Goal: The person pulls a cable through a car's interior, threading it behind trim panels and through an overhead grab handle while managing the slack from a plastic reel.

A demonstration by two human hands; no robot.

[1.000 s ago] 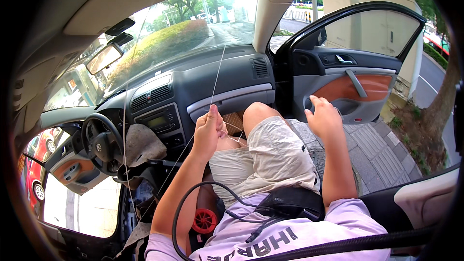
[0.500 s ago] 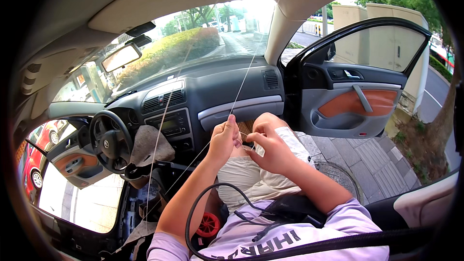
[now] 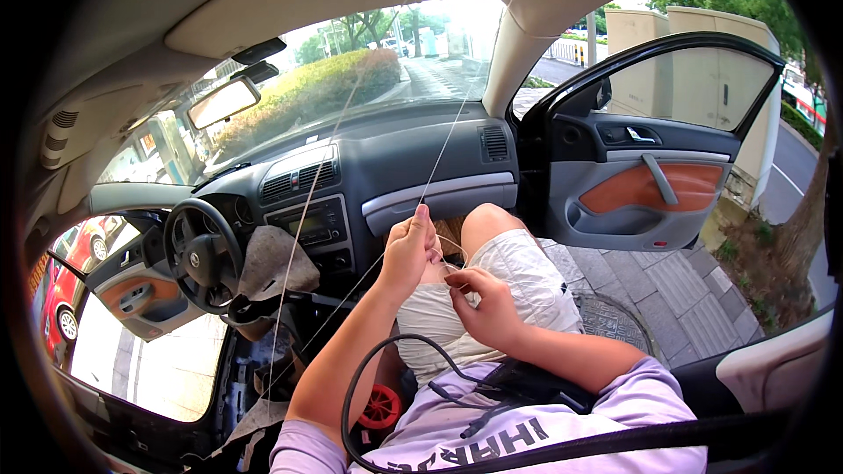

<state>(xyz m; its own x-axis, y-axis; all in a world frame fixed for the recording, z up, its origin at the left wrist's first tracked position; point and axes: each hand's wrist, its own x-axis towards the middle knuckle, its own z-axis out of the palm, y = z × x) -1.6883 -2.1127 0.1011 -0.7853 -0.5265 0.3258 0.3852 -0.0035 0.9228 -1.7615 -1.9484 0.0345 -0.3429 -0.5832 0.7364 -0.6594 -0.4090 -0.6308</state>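
A thin white string (image 3: 449, 140) runs taut from the car's ceiling area at the top down to my left hand (image 3: 409, 254). My left hand is closed on it, thumb pointing up, above my lap. Just to the right and slightly lower, my right hand (image 3: 488, 305) pinches a loose part of the same string, with a small curved length showing between the two hands. Another stretch of string (image 3: 304, 211) slants down past the dashboard to the lower left. Whether all the stretches are one piece, I cannot tell.
The dashboard (image 3: 421, 154) lies ahead, with the steering wheel (image 3: 204, 256) at left and grey felt-like material (image 3: 279, 265) beside it. On the right a car door (image 3: 645, 175) stands wide open over paving. A black cable (image 3: 351, 386) loops across my shirt near a red round object (image 3: 379, 407).
My right hand has moved down and slightly right, away from my left hand, drawing a bit of string with it. My left hand has stayed nearly in place.
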